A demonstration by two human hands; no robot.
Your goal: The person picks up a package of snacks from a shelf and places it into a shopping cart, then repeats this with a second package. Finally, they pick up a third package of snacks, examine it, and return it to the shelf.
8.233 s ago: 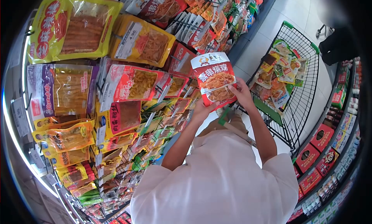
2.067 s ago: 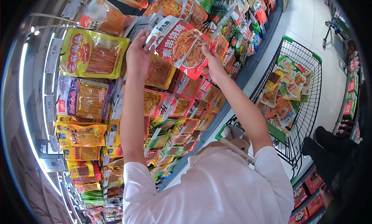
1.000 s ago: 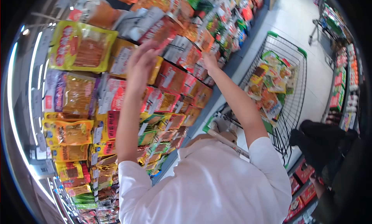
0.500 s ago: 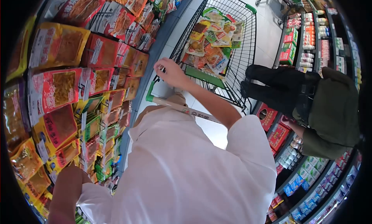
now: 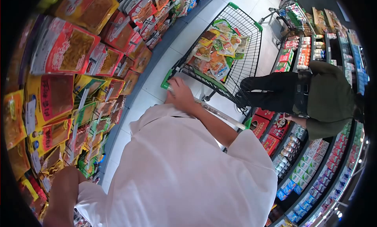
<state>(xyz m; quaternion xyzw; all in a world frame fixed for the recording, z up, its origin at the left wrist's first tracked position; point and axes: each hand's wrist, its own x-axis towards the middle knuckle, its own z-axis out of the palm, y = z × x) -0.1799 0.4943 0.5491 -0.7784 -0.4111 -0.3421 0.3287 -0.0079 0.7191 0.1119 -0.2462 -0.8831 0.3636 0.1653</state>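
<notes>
My right hand (image 5: 182, 94) is closed over the left end of the shopping cart's handle (image 5: 220, 113), close to its green corner piece. The cart's black wire basket (image 5: 247, 56) stands ahead of me, holding a pile of colourful food packets (image 5: 218, 48). My left arm (image 5: 64, 191) is bent at the lower left, beside the packet shelves. The left hand is out of the picture.
Hanging flat food packets (image 5: 64, 48) fill the shelves on the left. A person in a dark green top (image 5: 328, 97) stands at the right, facing shelves of boxes and bottles (image 5: 310, 160). Another cart (image 5: 294, 16) is farther off. Pale floor tiles (image 5: 155, 85) show between.
My right hand has come down from above the cart's handle onto it. The view has shifted, so the cart and the left shelves sit differently in the picture.
</notes>
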